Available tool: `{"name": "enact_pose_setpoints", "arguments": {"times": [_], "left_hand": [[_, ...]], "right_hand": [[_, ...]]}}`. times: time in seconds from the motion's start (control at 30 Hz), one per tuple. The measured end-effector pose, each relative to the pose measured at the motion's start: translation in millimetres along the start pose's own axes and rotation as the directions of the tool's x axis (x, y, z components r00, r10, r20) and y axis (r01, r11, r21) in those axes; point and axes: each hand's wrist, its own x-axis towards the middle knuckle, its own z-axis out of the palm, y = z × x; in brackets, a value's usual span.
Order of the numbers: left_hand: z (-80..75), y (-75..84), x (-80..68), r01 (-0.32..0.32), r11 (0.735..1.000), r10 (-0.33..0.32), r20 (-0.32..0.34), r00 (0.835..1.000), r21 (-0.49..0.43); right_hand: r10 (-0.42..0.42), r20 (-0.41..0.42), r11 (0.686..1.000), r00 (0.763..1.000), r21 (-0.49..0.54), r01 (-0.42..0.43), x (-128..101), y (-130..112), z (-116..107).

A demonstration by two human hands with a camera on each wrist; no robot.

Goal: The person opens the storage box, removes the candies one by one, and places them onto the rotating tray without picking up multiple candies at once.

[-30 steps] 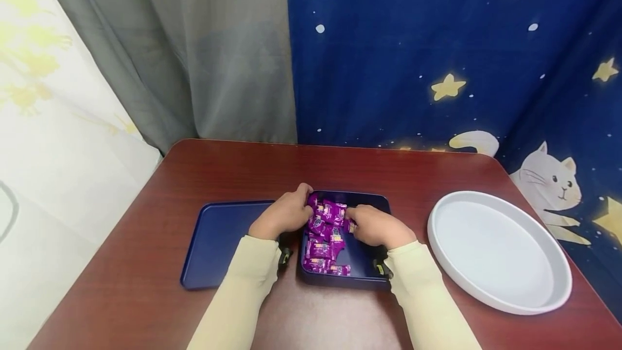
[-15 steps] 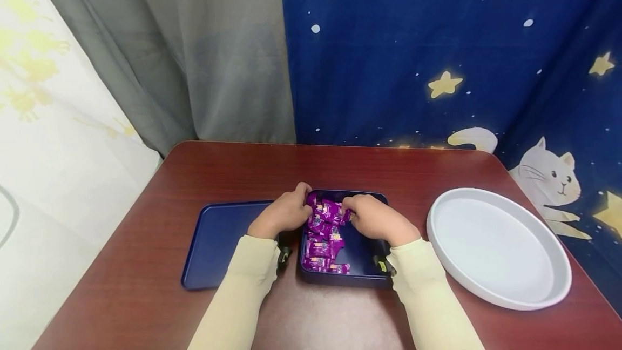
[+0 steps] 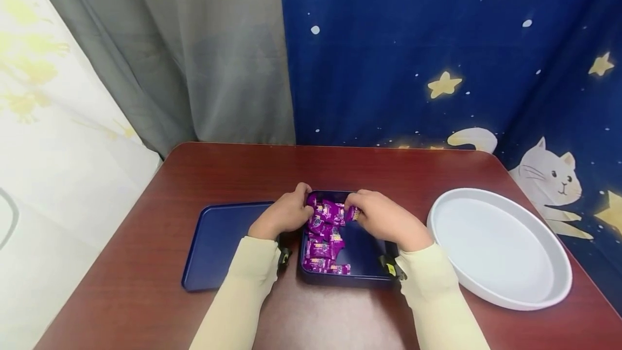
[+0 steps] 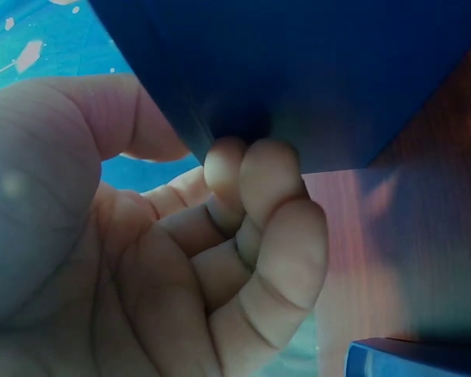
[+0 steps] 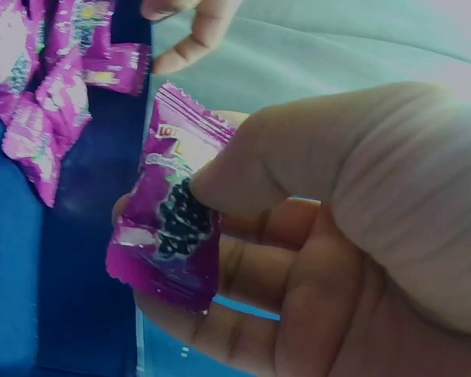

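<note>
From where I stand, the right hand (image 3: 384, 219) pinches one purple candy (image 5: 169, 216) between thumb and fingers, its long axis crosswise to them (the grape picture is plain to see from that wrist). It sits over the far part of the blue box (image 3: 363, 255), just right of the candy pile (image 3: 320, 249). The left hand (image 3: 283, 213) grips the box's left side, thumb at the rim. What matters is this: the white tray (image 3: 498, 247) lies to the right, well apart from the held candy, and the right hand is much the nearer.
</note>
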Motion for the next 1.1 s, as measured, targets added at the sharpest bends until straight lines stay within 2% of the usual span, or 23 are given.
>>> {"name": "enact_pose_setpoints", "arguments": {"times": [0.2, 0.4, 0.57, 0.83, 1.1], "left_hand": [[0.2, 0.0, 1.4, -0.016, 1.000, 0.016, -0.002, 1.000, 0.000], [0.5, -0.8, 1.5, -0.026, 1.000, 0.026, 0.001, 1.000, 0.001], [-0.7, -3.1, -1.2, -0.026, 1.000, 0.026, 0.005, 1.000, -0.008], [-0.8, -1.4, -2.9, -0.024, 1.000, 0.024, 0.003, 1.000, -0.018], [-1.4, 0.1, -1.7, -0.003, 1.000, 0.003, 0.005, 1.000, -0.012]], "right_hand": [[0.046, -0.048, 0.999, 0.998, 0.029, -0.045, -7, 3, -12], [0.032, -0.139, 0.999, 0.990, 0.026, -0.028, -15, 22, -22], [0.056, -0.162, 0.998, 0.985, 0.014, -0.054, -26, 34, -33], [0.177, -0.150, 0.984, 0.973, -0.008, -0.180, -53, 67, -48], [0.341, -0.138, 0.940, 0.930, 0.039, -0.339, -82, 105, -60]]}}
